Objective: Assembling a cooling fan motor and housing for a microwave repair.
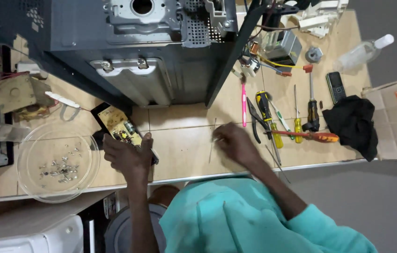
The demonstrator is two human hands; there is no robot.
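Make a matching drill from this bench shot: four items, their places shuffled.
Items:
1. round clear glass dish holding small screws
2. yellow-green circuit board
3. crumpled black cloth
4. pink-handled slim tool

Places:
A. far right of the tiled counter, below the dark mobile phone
B. under the left hand
C. left end of the counter, at its front edge
D. above the right hand, beside the black pliers

Pairs: 1-C, 2-B, 3-A, 4-D

Single head-worn view, steeply down and close over the tiled counter [184, 117].
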